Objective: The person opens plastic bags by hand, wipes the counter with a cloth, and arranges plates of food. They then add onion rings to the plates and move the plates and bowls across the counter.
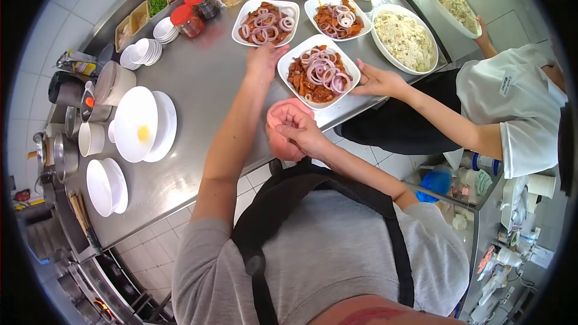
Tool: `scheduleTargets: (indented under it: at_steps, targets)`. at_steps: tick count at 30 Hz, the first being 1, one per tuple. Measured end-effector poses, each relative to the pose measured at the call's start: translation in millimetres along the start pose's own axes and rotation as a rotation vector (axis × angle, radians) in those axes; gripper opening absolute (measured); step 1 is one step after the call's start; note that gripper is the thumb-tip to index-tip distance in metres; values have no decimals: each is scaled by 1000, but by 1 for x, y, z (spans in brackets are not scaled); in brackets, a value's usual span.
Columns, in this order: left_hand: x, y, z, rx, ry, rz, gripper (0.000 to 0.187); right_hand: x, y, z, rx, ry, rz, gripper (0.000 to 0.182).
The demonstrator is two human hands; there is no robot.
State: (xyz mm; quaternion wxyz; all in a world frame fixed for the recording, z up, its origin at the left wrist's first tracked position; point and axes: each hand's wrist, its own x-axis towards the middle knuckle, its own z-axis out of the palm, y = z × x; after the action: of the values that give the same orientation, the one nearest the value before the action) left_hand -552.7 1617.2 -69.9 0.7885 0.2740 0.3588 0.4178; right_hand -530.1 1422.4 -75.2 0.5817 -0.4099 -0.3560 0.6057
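My left hand (265, 60) reaches forward with its fingers stretched out at the near edge of a white square bowl (239, 29) of glazed brown food topped with onion rings. My right hand (301, 134) is closed on a pink, rounded item (283, 114) at the counter's front edge; what it is cannot be made out. Just beyond it stands a second such bowl (294, 54), with a co-worker's hand (380, 78) at its right side. A third square bowl (361, 27) of the same food sits farther back.
A large oval bowl (421, 67) of pale chunky food stands at the right, beside the co-worker. The co-worker's other hand holds a similar dish (469, 31). White bowls (133, 138) and stacked saucers (144, 52) are at the left. Red-lidded jars (186, 21) and topping containers line the back.
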Motion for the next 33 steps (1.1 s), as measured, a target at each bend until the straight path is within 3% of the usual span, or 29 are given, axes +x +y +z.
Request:
scheduleTargets:
  at_steps: [5, 7, 12, 14, 18, 20, 22, 27, 30, 33]
  targets:
    - [-8, 48, -46, 296, 59, -48, 28, -2, -2, 8, -26, 61, -6, 31]
    - [-23, 77, -69, 672, 34, -12, 26, -3, -3, 16, -56, 96, -9, 31]
    - [-75, 118, -131, 1102, 117, 132, 24, 4, -4, 32, -252, 255, -105, 18]
    - [-100, 126, -152, 1306, 184, 145, 40, 17, -1, 36, -341, 300, -248, 16]
    - [-141, 129, -179, 1301, 114, 124, 41, 61, -9, 35, -584, 422, -409, 10]
    - [-152, 127, -184, 1173, -19, 151, 39, 80, -24, 42, -651, 430, -421, 10]
    - [-162, 121, -186, 1101, -18, 170, 38, 94, -34, 50, -848, 200, -408, 8]
    - [-157, 103, -182, 919, 15, 201, 36, 82, -5, 49, -355, 289, -94, 8]
    - [-138, 105, -177, 750, 10, 167, 36, 55, -3, 57, 318, 284, 30, 10]
    - [-103, 106, -162, 629, 71, 191, 37, 29, -13, 60, 482, 174, 77, 17]
